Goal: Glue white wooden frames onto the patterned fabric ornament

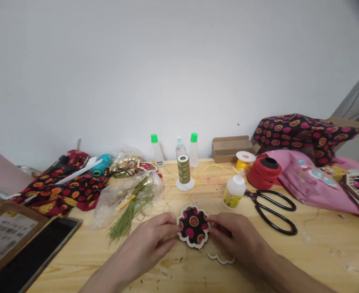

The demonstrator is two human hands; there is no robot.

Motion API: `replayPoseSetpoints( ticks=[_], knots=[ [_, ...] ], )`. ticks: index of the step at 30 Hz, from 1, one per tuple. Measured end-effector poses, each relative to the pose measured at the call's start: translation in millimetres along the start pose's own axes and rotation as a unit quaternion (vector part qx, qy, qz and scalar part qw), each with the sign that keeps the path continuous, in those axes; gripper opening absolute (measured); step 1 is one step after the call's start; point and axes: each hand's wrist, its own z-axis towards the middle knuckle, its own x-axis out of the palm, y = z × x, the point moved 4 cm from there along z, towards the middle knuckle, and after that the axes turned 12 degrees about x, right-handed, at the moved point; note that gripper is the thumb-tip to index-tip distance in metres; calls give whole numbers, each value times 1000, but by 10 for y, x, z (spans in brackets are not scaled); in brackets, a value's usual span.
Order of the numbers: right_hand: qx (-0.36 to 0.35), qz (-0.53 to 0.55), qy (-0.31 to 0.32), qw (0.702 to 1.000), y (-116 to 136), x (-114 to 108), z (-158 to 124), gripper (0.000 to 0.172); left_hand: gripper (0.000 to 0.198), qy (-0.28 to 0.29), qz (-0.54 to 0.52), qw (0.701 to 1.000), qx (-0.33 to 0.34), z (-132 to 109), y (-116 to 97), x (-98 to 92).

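A scalloped ornament (193,221) with a pale wooden rim and dark patterned fabric in its middle is held just above the table. My left hand (156,236) pinches its left edge between thumb and fingers. On the opposite edge, the fingers of my right hand (236,234) are closed on the same ornament. Partly hidden beneath my right hand lies a thin scalloped wooden frame (220,259). Behind that hand stands a white glue bottle (234,192) with a yellow label. Black-handled scissors (274,207) rest to its right.
A green tassel (128,211) lies on a plastic bag (102,205) at left. An olive thread spool (183,170) stands mid-table, green-capped bottles (193,150) behind it. Red ribbon roll (264,171), yellow cord spool (243,162) and pink bag (298,175) sit right. A phone (35,254) lies left.
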Motion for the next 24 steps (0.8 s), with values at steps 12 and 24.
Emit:
replayPoseSetpoints(
  ticks=[12, 24],
  knots=[
    [-23, 3, 7, 1000, -41, 71, -6, 21, 20, 12, 59, 998, 14, 24, 45, 107],
    [-59, -5, -23, 998, -21, 75, -16, 19, 21, 37, 121, 990, 63, 11, 51, 92]
  ],
)
